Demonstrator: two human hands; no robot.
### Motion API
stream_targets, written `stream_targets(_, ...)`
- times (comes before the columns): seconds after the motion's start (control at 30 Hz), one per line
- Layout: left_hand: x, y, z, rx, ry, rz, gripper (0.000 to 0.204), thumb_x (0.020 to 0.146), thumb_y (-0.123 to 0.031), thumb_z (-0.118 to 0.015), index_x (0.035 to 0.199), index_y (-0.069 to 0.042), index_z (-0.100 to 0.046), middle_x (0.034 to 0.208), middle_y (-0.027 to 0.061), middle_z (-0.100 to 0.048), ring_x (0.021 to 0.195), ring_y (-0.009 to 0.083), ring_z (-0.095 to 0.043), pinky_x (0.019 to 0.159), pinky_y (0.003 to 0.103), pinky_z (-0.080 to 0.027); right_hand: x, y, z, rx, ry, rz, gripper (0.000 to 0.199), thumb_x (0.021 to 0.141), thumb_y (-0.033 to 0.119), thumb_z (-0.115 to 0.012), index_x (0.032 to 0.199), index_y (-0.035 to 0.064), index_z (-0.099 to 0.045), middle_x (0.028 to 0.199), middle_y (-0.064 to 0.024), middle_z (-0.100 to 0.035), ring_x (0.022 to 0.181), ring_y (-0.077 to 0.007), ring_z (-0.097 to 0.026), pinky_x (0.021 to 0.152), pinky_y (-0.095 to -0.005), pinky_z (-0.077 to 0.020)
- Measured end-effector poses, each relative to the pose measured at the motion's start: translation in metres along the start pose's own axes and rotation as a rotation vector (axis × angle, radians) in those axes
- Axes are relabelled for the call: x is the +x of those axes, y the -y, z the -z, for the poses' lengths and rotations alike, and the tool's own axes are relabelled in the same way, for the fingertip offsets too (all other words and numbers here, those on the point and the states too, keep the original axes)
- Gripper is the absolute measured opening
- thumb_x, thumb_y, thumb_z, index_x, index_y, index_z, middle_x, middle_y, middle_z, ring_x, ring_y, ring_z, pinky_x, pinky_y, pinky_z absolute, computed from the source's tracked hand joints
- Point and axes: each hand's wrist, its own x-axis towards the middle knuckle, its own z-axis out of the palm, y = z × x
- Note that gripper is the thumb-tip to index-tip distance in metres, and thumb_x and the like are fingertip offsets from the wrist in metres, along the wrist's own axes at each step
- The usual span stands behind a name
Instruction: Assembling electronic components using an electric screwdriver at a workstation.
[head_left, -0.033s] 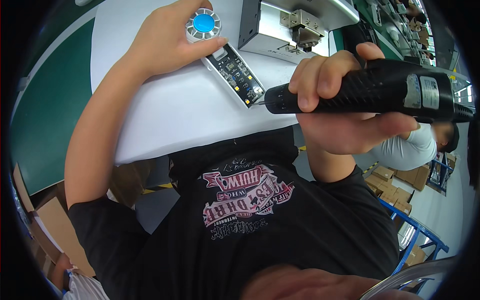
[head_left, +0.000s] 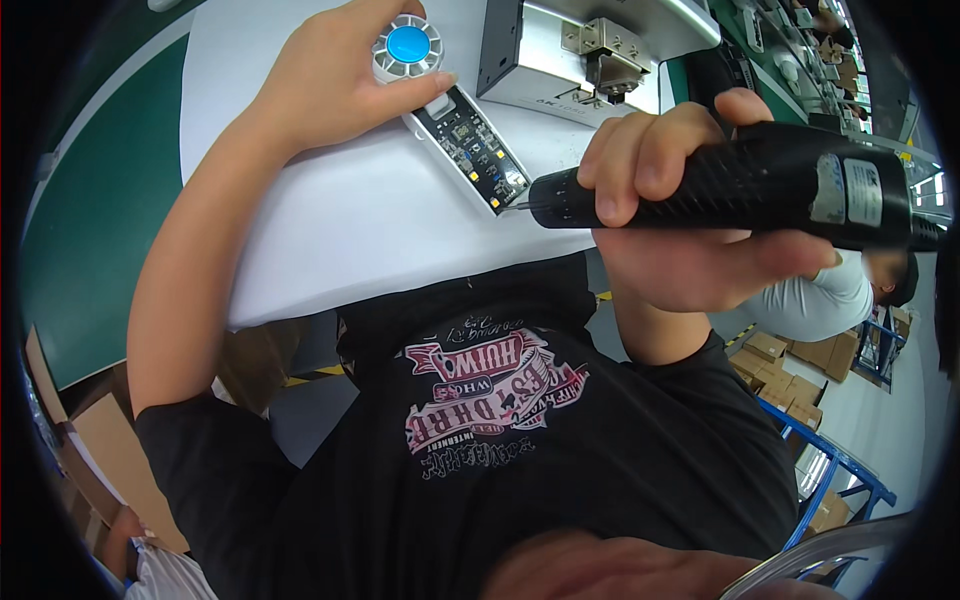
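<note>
My left hand [head_left: 335, 85] is closed around the round end of a white device, a ribbed wheel-like head [head_left: 408, 46] with a bright blue centre. From that head runs a narrow white housing with a dark circuit board [head_left: 472, 147] inside, tilted down to the right on the white sheet. My right hand [head_left: 680, 215] grips a black electric screwdriver [head_left: 745, 180] lying nearly level. Its thin bit [head_left: 516, 207] meets the board's near lower corner; a screw there is too small to make out. Under the left palm part of the device is hidden.
Beyond the screwdriver stands a silver metal box fixture [head_left: 540, 75] with a latch-like clamp [head_left: 612, 60]. A white sheet [head_left: 330, 240] covers the green table [head_left: 90, 240]. Another person in a light shirt [head_left: 825, 295] is at right, near cartons [head_left: 790, 390] and a blue metal frame [head_left: 840, 460].
</note>
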Motion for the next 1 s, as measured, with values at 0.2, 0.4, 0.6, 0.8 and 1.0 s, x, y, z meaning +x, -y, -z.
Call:
stream_targets(0.2,0.006,0.001,0.005,-0.058,0.053,0.121,0.054,0.081,-0.037,-0.082,0.117,-0.002,-0.063,0.101,0.0165,-0.072,0.090,0.0312,-0.071,0.083,0.037,-0.054,0.002,-0.018,-0.008,0.098,0.034,-0.016,0.098,0.090,0.087,-0.041,0.141,0.0046,-0.050,0.089,-0.0059,-0.061,0.064,-0.0195,-0.059,0.066,-0.0369,-0.0481)
stream_targets(0.4,0.015,0.000,0.022,0.005,0.006,-0.131,0.057,0.078,-0.047,-0.081,0.112,-0.003,-0.066,0.099,0.0190,-0.072,0.091,0.0379,-0.071,0.081,0.042,-0.055,0.024,0.033,0.081,0.830,-0.329,-0.232,0.072,0.102,0.063,-0.050,0.131,-0.0029,-0.051,0.076,0.0015,-0.046,0.057,-0.0088,-0.047,0.064,-0.0292,-0.0395)
stream_targets(0.6,0.040,0.041,0.069,0.077,-0.046,0.198,0.062,0.080,-0.051,-0.079,0.117,-0.004,-0.068,0.103,0.0185,-0.073,0.098,0.0366,-0.071,0.085,0.043,-0.056,-0.049,0.059,0.118,0.501,-0.387,-0.213,0.065,0.104,0.057,-0.050,0.128,-0.0037,-0.052,0.076,0.0003,-0.044,0.057,-0.0102,-0.044,0.062,-0.0302,-0.0371)
stream_targets(0.8,0.137,0.120,0.038,0.365,-0.444,0.486,0.069,0.089,-0.060,-0.069,0.121,0.001,-0.067,0.112,0.0212,-0.071,0.110,0.0375,-0.067,0.092,0.046,-0.054,-0.070,0.041,0.157,0.471,-0.896,-0.319,0.069,0.104,0.063,-0.047,0.129,-0.0018,-0.055,0.075,-0.0004,-0.045,0.060,-0.0123,-0.044,0.062,-0.0312,-0.0388)
stream_targets(1.0,0.192,0.156,0.064,0.948,-0.401,0.467,0.076,0.096,-0.061,-0.058,0.139,0.002,-0.054,0.128,0.0230,-0.065,0.124,0.0401,-0.060,0.100,0.056,-0.047,-0.062,0.032,0.149,0.220,-0.874,-0.379,0.069,0.104,0.066,-0.043,0.122,0.0010,-0.060,0.074,-0.0012,-0.048,0.059,-0.0134,-0.045,0.061,-0.0322,-0.0409)
